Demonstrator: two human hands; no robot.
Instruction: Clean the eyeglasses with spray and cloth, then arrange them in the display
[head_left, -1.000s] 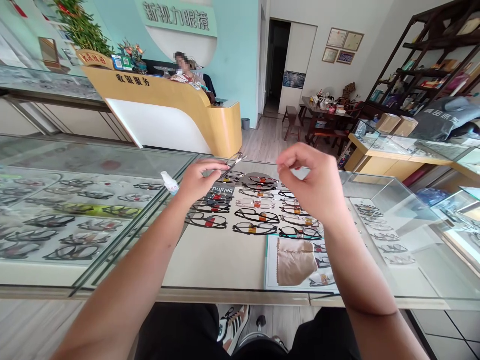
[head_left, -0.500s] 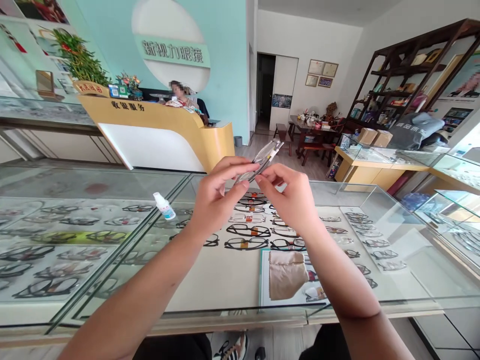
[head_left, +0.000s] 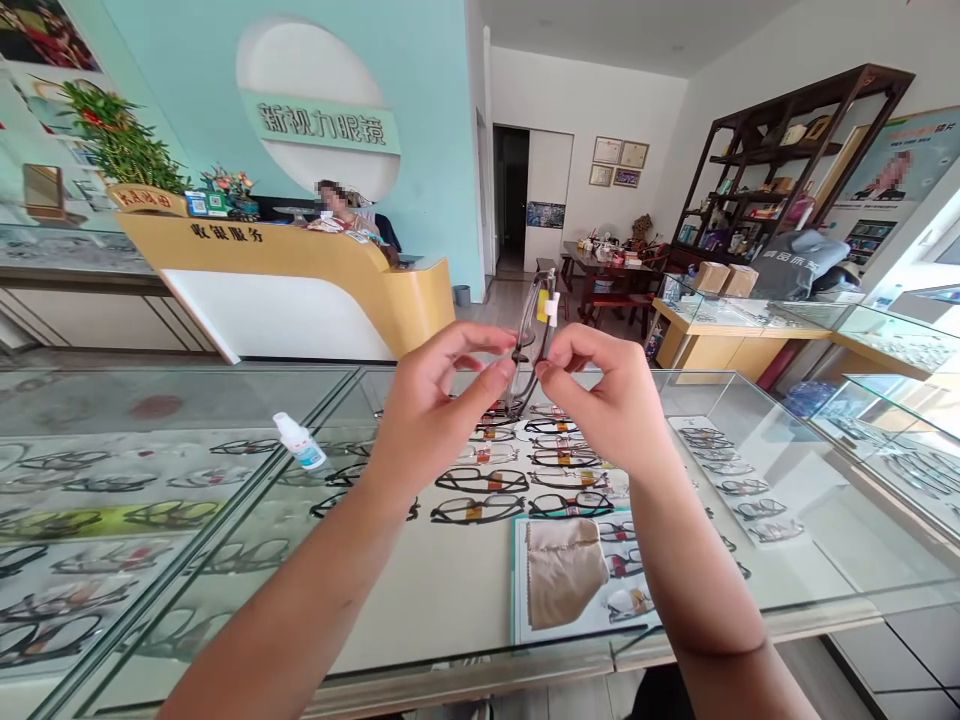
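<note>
Both my hands are raised above a glass display counter [head_left: 825, 560] and pinch one pair of folded eyeglasses [head_left: 534, 335]. The thin frame stands nearly upright, with a small white and yellow tag near its top. My left hand [head_left: 439, 405] grips it from the left with thumb and fingers closed. From the right, my right hand [head_left: 604, 395] pinches the same frame. Under the glass below lie several rows of dark-framed glasses [head_left: 495, 485].
A small white dropper bottle [head_left: 300, 442] lies on the glass at left. A beige cloth [head_left: 562, 570] rests on a printed sheet near the front edge. Behind stand a curved yellow reception desk [head_left: 300, 290] with a seated person, more glass cases and dark shelving [head_left: 780, 170] at right.
My right hand came over and took hold of the glasses held by my left. Both hands lifted them, and the frame turned from slanting to nearly upright. My view tilted upward.
</note>
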